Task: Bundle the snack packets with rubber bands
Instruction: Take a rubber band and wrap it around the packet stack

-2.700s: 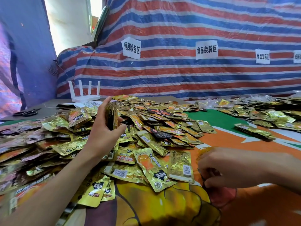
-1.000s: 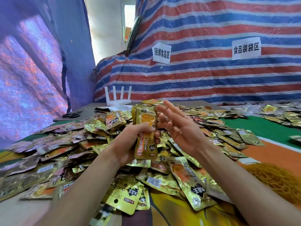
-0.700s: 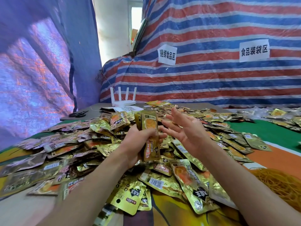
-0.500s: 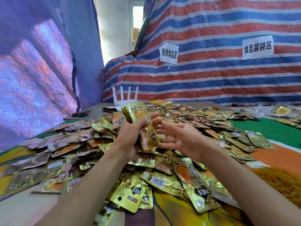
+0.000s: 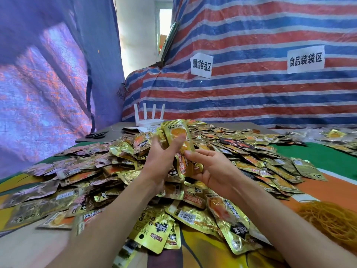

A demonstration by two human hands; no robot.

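Note:
My left hand (image 5: 161, 158) grips a small stack of gold snack packets (image 5: 176, 132) upright above the table, thumb across its front. My right hand (image 5: 211, 171) sits palm-up at the stack's lower end, fingers curled round the bottom edge. Whether a rubber band is on those fingers is not visible. A broad heap of loose gold packets (image 5: 193, 215) covers the table under both hands. A pile of yellow rubber bands (image 5: 332, 219) lies at the right edge.
A white router (image 5: 149, 117) and black scissors (image 5: 96, 135) lie at the far left of the table. More packets (image 5: 336, 134) lie at the far right. Striped tarpaulin with paper signs (image 5: 201, 65) hangs behind.
My right hand left the rubber band pile and came to the stack; from spread open beside it, it has now closed under its lower end. My left hand kept holding the stack up.

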